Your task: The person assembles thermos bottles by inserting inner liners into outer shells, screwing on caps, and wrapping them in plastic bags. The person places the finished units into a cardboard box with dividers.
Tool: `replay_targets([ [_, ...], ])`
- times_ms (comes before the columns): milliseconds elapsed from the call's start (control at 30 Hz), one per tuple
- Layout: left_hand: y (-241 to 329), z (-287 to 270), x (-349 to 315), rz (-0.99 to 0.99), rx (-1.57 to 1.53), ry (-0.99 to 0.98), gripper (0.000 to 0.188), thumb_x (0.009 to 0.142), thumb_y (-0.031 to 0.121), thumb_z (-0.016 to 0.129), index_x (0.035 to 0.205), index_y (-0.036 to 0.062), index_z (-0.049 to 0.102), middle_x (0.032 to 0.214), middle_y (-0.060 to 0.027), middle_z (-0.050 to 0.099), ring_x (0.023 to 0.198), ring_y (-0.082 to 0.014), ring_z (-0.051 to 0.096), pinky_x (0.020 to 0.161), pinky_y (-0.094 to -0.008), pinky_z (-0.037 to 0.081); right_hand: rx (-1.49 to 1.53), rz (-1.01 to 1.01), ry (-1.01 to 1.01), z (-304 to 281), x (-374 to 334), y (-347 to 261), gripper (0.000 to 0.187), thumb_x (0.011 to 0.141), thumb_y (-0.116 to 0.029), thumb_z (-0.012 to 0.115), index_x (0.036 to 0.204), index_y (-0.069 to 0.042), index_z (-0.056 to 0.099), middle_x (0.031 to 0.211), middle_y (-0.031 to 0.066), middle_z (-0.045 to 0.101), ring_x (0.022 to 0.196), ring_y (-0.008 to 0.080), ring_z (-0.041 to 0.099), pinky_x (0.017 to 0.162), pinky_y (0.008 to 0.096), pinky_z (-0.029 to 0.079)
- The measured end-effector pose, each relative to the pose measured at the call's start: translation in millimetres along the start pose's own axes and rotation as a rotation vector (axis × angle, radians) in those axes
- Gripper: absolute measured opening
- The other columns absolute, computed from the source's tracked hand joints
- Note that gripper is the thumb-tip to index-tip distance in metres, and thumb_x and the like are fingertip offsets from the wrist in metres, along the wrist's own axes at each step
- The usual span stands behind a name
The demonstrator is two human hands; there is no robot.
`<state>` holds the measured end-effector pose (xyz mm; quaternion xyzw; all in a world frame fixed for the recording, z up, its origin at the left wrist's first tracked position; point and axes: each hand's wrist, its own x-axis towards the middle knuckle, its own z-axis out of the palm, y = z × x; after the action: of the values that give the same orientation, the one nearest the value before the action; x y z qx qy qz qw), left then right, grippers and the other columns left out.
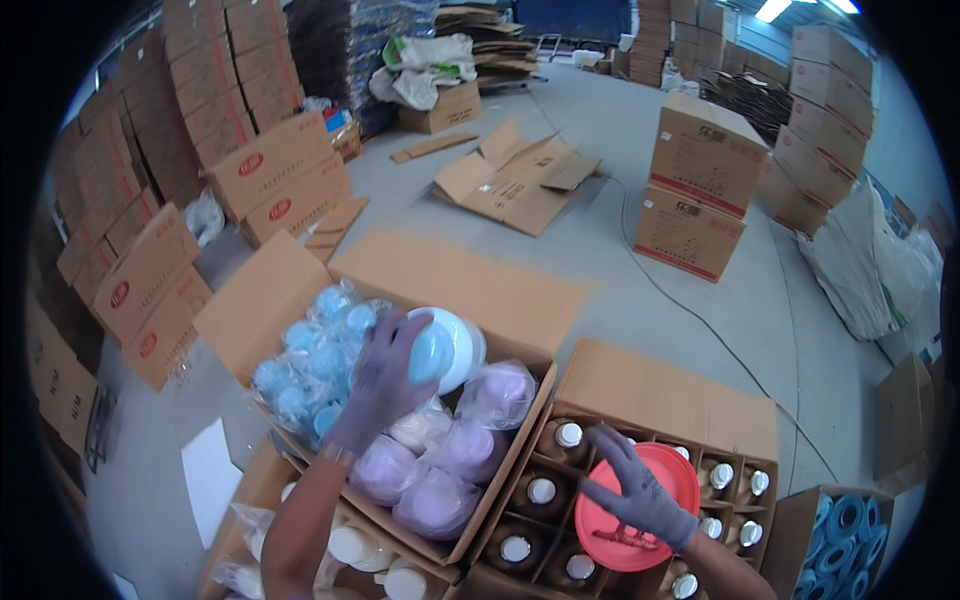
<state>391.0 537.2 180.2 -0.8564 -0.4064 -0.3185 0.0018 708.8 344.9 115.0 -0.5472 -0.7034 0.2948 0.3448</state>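
My left hand [385,375], in a grey-purple glove, is closed round the light blue top of a white container [462,350] above an open carton [553,375]. In that carton lie light blue items [325,360] in clear plastic and lilac ones [470,450], also wrapped. My gloved right hand [640,490] hovers over or rests on a round pink-red dish [675,480], its fingers apart; contact is unclear. Something small and reddish [625,540] lies in the dish. Beneath the dish is a divided carton [660,375] of brown bottles with silvery-white caps [540,490].
Another carton with white-capped containers [350,545] sits at the near left. A box of blue rings [845,530] stands at the lower right. A flattened carton [520,190] and a cable [690,310] lie on the floor. Stacked cartons [700,180] stand beyond.
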Motion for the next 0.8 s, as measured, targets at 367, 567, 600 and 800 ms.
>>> replay_targets([
  [367,257,-137,-230,-0.684,-0.938,0.092,0.056,0.079,0.034,0.078,0.117,0.0038,0.05,0.112,-0.0114,0.055,0.101,-0.0266,0.057,0.087,-0.0398,0.048,1.14,0.213,0.714,-36,-113,-62,0.072,0.099,-0.065,0.038,0.129,-0.002,0.054,0.121,0.0139,0.063,0.113,0.0245,0.061,0.096,0.0406,0.052],
  [567,225,-44,-187,-0.568,-1.005,-0.211,0.079,0.084,0.012,0.073,0.151,-0.0011,0.032,0.134,-0.0167,0.05,0.121,-0.0243,0.053,0.1,-0.0378,0.047,0.377,0.094,0.33,-56,-237,-147,0.029,0.091,-0.032,0.067,0.09,-0.004,0.064,0.113,0.01,0.066,0.104,0.0225,0.063,0.091,0.0377,0.051],
  [600,230,-5,-173,-0.418,-0.959,-0.229,0.085,0.079,0.016,0.077,0.151,0.0009,0.034,0.137,-0.0193,0.047,0.123,-0.0296,0.051,0.104,-0.041,0.044,0.45,-0.061,0.263,-29,-257,-153,0.024,0.088,-0.028,0.071,0.088,-0.005,0.066,0.12,0.0101,0.064,0.114,0.0245,0.06,0.1,0.0403,0.047],
  [800,249,147,-138,-0.12,-0.414,-0.476,0.098,0.073,0.036,0.082,0.151,0.0064,0.031,0.143,-0.0276,0.04,0.131,-0.0436,0.043,0.109,-0.0487,0.037,0.65,0.159,0.166,-17,-286,-151,0.031,0.087,-0.024,0.07,0.111,-0.005,0.063,0.119,0.017,0.06,0.116,0.0351,0.056,0.102,0.0428,0.045],
])
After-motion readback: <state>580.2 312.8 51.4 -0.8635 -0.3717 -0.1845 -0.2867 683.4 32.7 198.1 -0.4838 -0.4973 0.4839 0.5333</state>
